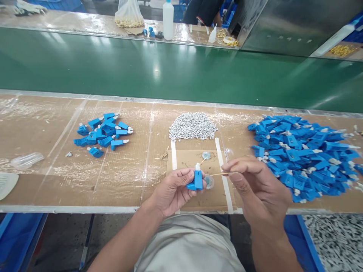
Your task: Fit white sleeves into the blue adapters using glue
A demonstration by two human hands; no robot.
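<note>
In the head view my left hand (174,190) is closed round a blue plastic part (198,179) with a white tip pointing up. My right hand (255,185) pinches a thin wooden stick (219,174), its far end close to the blue part; I cannot tell whether they touch. Just behind the stick's end lies a small clear round dish (210,182). A smaller clear cap (206,155) with another thin stick leaning on it sits farther up the cardboard. Beyond that is a heap of small grey-white pieces (193,126).
A large pile of blue parts (306,155) lies right, a smaller pile (104,132) left. A clear plastic piece (27,161) rests far left. Behind runs a green belt (141,71); past it stand a white bottle (168,20) and a bag (129,15). A person is across the belt.
</note>
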